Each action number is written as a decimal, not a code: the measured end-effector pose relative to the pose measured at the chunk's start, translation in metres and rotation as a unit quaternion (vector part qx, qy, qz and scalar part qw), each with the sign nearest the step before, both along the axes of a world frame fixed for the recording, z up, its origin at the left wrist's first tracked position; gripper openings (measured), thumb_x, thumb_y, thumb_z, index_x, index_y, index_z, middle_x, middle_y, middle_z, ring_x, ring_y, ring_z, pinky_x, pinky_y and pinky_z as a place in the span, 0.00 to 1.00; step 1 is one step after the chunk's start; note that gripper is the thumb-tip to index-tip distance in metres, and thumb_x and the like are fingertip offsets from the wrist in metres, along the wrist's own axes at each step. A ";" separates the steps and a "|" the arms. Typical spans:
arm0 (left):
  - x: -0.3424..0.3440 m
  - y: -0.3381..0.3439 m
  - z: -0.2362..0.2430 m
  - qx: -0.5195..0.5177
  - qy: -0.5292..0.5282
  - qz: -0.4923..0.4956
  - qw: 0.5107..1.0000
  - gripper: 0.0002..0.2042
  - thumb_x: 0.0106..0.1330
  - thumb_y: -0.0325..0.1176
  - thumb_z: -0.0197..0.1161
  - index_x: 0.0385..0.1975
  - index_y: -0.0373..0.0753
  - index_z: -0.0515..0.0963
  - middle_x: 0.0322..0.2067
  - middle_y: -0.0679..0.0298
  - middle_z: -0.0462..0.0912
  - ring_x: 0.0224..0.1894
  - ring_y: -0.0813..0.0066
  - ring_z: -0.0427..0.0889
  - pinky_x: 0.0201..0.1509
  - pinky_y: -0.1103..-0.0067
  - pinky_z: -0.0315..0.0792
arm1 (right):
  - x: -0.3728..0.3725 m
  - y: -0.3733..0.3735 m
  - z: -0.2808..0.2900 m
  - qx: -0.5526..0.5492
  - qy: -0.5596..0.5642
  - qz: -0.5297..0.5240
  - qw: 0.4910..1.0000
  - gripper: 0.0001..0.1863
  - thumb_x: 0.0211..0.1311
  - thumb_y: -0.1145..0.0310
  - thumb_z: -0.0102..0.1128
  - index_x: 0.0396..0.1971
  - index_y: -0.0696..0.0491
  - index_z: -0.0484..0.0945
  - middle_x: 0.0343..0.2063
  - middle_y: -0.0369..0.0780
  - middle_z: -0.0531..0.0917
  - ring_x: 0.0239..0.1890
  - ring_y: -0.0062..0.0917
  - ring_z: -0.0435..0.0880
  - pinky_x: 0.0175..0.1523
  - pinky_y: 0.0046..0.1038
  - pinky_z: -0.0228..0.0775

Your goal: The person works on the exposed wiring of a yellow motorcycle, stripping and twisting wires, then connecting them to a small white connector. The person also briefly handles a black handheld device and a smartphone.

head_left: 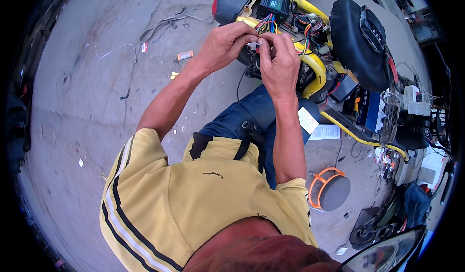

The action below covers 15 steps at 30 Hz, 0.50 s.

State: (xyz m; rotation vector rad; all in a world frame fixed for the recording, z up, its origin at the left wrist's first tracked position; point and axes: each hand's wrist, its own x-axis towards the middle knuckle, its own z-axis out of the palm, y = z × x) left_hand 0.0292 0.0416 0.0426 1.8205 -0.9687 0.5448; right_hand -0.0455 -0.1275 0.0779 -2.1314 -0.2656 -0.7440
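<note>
My left hand [231, 45] and my right hand [281, 61] meet fingertip to fingertip, each in a pinch. Between them they grip what looks like a thin wire, mostly covered by the fingers. Just beyond the fingertips, a bundle of coloured wires [273, 25] runs up to a black controller box [274, 2] with a blue label. The box rests on the yellow tube frame [317, 71] of a stripped electric scooter. More loose wires and connectors [314, 29] lie tangled within the frame, right of my hands.
A black seat [356, 44] stands up to the right of the frame. An orange-framed stool [334, 192] with a grey top is on the floor by my right elbow. Grey straps [169, 24] and a small orange box [185, 55] lie on the concrete at the left.
</note>
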 end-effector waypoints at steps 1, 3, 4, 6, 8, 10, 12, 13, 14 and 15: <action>-0.005 0.000 0.004 -0.010 0.056 -0.005 0.998 0.11 0.79 0.38 0.61 0.43 0.36 0.81 0.27 0.70 0.81 0.27 0.84 0.76 0.31 0.81 0.71 | -0.001 0.000 0.000 0.010 0.007 0.006 1.000 0.05 0.67 0.74 0.66 0.40 0.55 0.82 0.34 0.44 0.80 0.31 0.41 0.85 0.36 0.40 0.77; -0.009 -0.002 0.004 -0.024 0.164 -0.014 0.986 0.11 0.80 0.38 0.60 0.42 0.36 0.81 0.27 0.70 0.81 0.26 0.84 0.76 0.29 0.81 0.72 | -0.001 -0.002 0.000 0.009 0.013 0.004 1.000 0.05 0.66 0.74 0.66 0.40 0.54 0.82 0.34 0.43 0.80 0.31 0.40 0.86 0.36 0.39 0.77; -0.009 -0.003 0.002 -0.030 0.216 -0.016 0.976 0.11 0.81 0.38 0.59 0.42 0.36 0.81 0.27 0.70 0.81 0.26 0.84 0.76 0.29 0.81 0.72 | 0.000 -0.002 -0.001 -0.001 0.012 -0.003 1.000 0.05 0.66 0.73 0.67 0.39 0.54 0.82 0.34 0.43 0.80 0.30 0.40 0.86 0.35 0.39 0.77; -0.010 -0.007 0.000 -0.058 0.292 -0.017 0.955 0.12 0.81 0.38 0.58 0.41 0.36 0.80 0.27 0.71 0.82 0.26 0.85 0.76 0.28 0.82 0.72 | 0.000 -0.001 -0.002 -0.025 0.008 -0.021 0.999 0.05 0.66 0.72 0.67 0.39 0.53 0.82 0.34 0.41 0.81 0.30 0.40 0.86 0.35 0.39 0.77; -0.011 -0.010 -0.002 -0.103 0.340 -0.019 0.935 0.13 0.82 0.39 0.57 0.39 0.36 0.80 0.27 0.71 0.82 0.26 0.86 0.76 0.28 0.84 0.72 | -0.003 0.000 -0.004 -0.056 0.004 -0.047 0.997 0.05 0.66 0.71 0.68 0.39 0.52 0.82 0.34 0.40 0.81 0.29 0.39 0.86 0.34 0.39 0.76; -0.009 -0.012 -0.006 -0.114 0.335 0.001 0.935 0.11 0.81 0.38 0.58 0.42 0.35 0.80 0.29 0.71 0.82 0.27 0.86 0.76 0.28 0.85 0.72 | -0.002 0.001 -0.004 -0.079 -0.020 -0.088 0.993 0.05 0.66 0.70 0.68 0.39 0.50 0.82 0.34 0.39 0.80 0.29 0.38 0.87 0.33 0.38 0.76; -0.009 -0.012 -0.010 -0.137 0.337 0.015 0.931 0.10 0.80 0.36 0.60 0.46 0.34 0.79 0.32 0.69 0.83 0.29 0.85 0.77 0.29 0.85 0.73 | -0.001 0.000 -0.005 -0.106 -0.042 -0.114 0.987 0.05 0.65 0.69 0.69 0.39 0.49 0.81 0.34 0.38 0.80 0.29 0.37 0.87 0.32 0.38 0.76; -0.009 -0.012 -0.012 -0.154 0.341 0.018 0.927 0.10 0.79 0.34 0.61 0.49 0.34 0.79 0.34 0.68 0.84 0.31 0.85 0.78 0.30 0.84 0.73 | 0.000 -0.003 -0.006 -0.123 -0.052 -0.121 0.984 0.05 0.65 0.69 0.69 0.38 0.49 0.81 0.34 0.38 0.80 0.29 0.37 0.87 0.31 0.38 0.76; -0.009 -0.012 -0.013 -0.171 0.345 0.021 0.923 0.11 0.78 0.33 0.63 0.51 0.33 0.79 0.36 0.67 0.84 0.33 0.85 0.79 0.30 0.84 0.74 | 0.001 -0.004 -0.006 -0.139 -0.062 -0.128 0.980 0.06 0.65 0.69 0.69 0.38 0.49 0.81 0.34 0.37 0.80 0.29 0.36 0.87 0.31 0.37 0.76; -0.008 -0.010 -0.015 -0.153 0.351 0.007 0.924 0.12 0.76 0.32 0.64 0.54 0.32 0.78 0.38 0.66 0.84 0.34 0.84 0.79 0.31 0.84 0.75 | 0.000 -0.004 -0.006 -0.157 -0.066 -0.131 0.977 0.06 0.65 0.69 0.69 0.38 0.49 0.81 0.34 0.37 0.80 0.28 0.36 0.87 0.30 0.37 0.76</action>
